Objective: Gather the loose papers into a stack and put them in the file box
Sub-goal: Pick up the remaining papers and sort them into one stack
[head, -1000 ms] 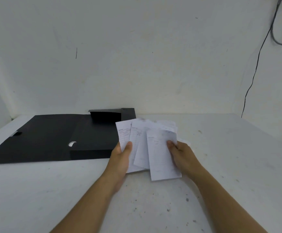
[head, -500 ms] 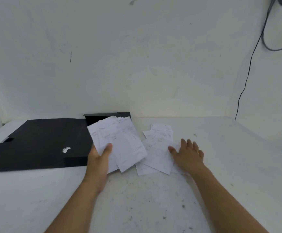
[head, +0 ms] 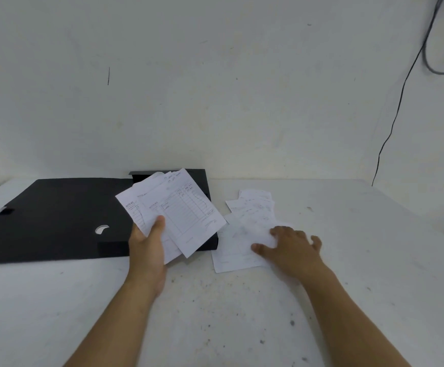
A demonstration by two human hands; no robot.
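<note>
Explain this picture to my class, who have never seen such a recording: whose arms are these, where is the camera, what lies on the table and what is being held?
There is no machine here. A person wears a wide-angle camera on the head, looking forward and down, so the two bare arms coming in from the bottom edge are their own. The left hand grips a fanned bundle of printed slips, thumb on top, raised in front of an open black file box lying flat on the white table. The right hand rests with spread fingers on the loose papers still scattered on the table beside the box. A dark cable hangs down the wall at the right.
</note>
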